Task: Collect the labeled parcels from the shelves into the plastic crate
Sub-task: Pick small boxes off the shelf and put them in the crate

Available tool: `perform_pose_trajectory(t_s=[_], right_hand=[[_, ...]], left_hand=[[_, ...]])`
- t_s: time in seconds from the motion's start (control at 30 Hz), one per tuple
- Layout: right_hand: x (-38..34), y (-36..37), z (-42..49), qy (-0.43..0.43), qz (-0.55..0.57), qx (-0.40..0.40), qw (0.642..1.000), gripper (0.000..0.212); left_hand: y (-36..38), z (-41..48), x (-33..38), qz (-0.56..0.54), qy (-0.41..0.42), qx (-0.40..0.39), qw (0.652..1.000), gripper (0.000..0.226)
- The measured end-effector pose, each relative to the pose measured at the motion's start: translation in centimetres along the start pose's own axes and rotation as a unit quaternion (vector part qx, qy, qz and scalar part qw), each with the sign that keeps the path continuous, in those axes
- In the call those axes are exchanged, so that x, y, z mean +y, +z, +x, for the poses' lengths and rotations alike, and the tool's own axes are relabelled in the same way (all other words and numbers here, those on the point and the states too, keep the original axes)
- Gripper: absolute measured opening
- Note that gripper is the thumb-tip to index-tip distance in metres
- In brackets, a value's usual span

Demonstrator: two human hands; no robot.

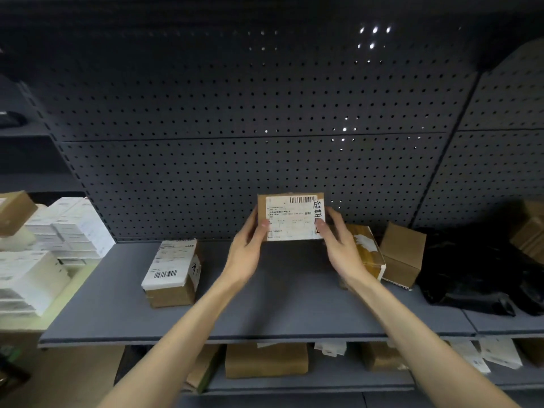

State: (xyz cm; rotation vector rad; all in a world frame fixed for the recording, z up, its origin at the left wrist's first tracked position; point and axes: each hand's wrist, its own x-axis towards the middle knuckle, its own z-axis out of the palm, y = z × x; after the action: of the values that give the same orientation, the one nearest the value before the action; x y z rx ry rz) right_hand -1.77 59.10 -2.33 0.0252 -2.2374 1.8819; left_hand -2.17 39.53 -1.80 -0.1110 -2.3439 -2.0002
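A small brown cardboard parcel [291, 217] with a white barcode label faces me, held up above the back of the grey shelf [265, 304]. My left hand [248, 248] grips its left edge, thumb on the label. My right hand [338, 240] grips its right edge, thumb on the label's corner. Another labeled parcel [173, 272] lies on the shelf to the left. No plastic crate is in view.
Stacks of white boxes [64, 234] fill the left. To the right sit a taped parcel [368, 251], a plain brown box [401, 254] and black bags [482, 272]. A perforated grey panel [265, 128] backs the shelf. More parcels [266, 360] lie on the shelf below.
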Motion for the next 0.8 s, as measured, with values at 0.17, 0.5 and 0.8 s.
perform_pose_trajectory(t_s=[0.17, 0.5, 0.8], right_hand=[[-4.4, -0.5, 2.3, -0.077, 0.016, 0.011, 0.997, 0.032], [-8.9, -1.4, 3.5, -0.134, 0.016, 0.006, 0.991, 0.041], [-10.6, -7.3, 3.0, -0.119, -0.099, 0.032, 0.987, 0.033]], left_hand=[[-0.8, 2.3, 4.3, -0.014, 0.075, 0.017, 0.997, 0.051], [-1.4, 3.0, 8.2, -0.049, 0.153, -0.016, 0.987, 0.057], [2.4, 4.9, 10.3, -0.102, 0.181, -0.067, 0.976, 0.050]])
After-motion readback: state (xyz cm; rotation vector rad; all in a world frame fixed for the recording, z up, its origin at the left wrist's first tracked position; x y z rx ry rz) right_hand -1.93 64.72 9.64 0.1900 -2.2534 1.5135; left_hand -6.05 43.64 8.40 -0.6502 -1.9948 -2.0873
